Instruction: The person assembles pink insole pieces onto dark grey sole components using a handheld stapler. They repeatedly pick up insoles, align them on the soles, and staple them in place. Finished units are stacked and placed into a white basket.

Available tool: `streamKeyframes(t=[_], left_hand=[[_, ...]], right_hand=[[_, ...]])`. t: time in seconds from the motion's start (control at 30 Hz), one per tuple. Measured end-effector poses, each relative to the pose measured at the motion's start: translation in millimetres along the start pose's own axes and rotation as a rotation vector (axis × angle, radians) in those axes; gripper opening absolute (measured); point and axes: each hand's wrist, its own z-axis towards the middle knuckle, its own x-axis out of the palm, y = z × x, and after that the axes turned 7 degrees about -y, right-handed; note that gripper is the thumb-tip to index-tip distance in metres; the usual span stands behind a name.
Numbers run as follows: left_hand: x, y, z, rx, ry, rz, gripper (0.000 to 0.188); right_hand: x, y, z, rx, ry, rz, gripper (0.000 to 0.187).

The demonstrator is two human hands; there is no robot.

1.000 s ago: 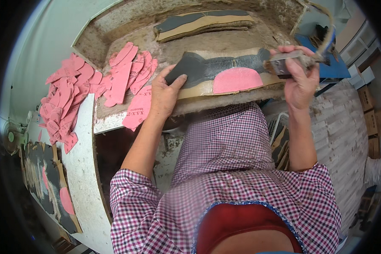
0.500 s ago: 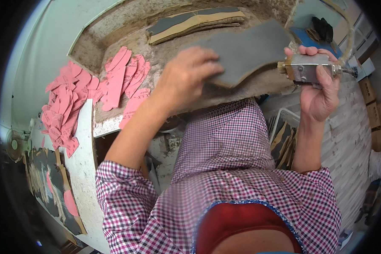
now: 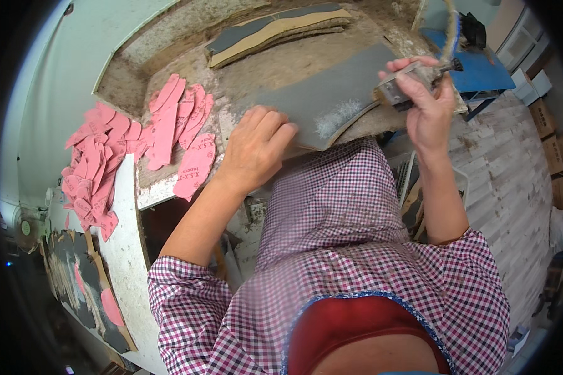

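Note:
A dark grey curved sheet (image 3: pixel 319 90) with a thin tan edge lies on the worn bench, its near edge at the bench front. My left hand (image 3: pixel 256 145) has its fingers bent together on the sheet's left end. In my right hand (image 3: pixel 428 103) is a small boxy metal spray gun (image 3: pixel 399 89) with a hose (image 3: pixel 451 31) rising from its back. Its nozzle end is close to the sheet's right part. A white speckled patch (image 3: pixel 336 119) shows on the sheet near its front edge.
A stack of grey and tan pieces (image 3: pixel 275 34) lies behind the sheet. Pink shaped pieces (image 3: pixel 94 162) are heaped at the left, several more nearer my left hand. A blue table (image 3: pixel 485 72) stands at the right, and a white basket (image 3: pixel 460 181) sits below the bench.
The sheet has come down onto the bench nearer me. My left hand has settled on its left end. The spray gun has moved left over the sheet, and a white patch has appeared.

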Motion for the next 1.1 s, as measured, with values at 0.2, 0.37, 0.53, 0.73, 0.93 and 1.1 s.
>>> streamKeyframes(t=[0.2,0.37,0.53,0.73,0.93,1.1], left_hand=[[3,-1,-1,0.012,-0.046,-0.003,0.025],[1,-3,4,0.028,-0.033,0.0,0.024],[-1,-7,4,0.045,0.011,0.007,0.023],[-2,-8,5,0.05,0.039,0.0,0.025],[-2,-5,-6,0.028,0.017,-0.021,0.027],[-2,4,-15,-0.022,-0.058,0.018,0.038]], right_hand=[[-50,4,39,-0.132,-0.145,-0.231,0.028],[-42,-7,34,-0.147,-0.096,-0.282,0.028],[32,-23,0,0.043,0.156,0.02,0.032],[45,-23,24,0.005,0.151,-0.074,0.029],[-11,-22,61,-0.089,-0.068,-0.167,0.03],[-34,-17,55,0.065,-0.048,0.291,0.025]])
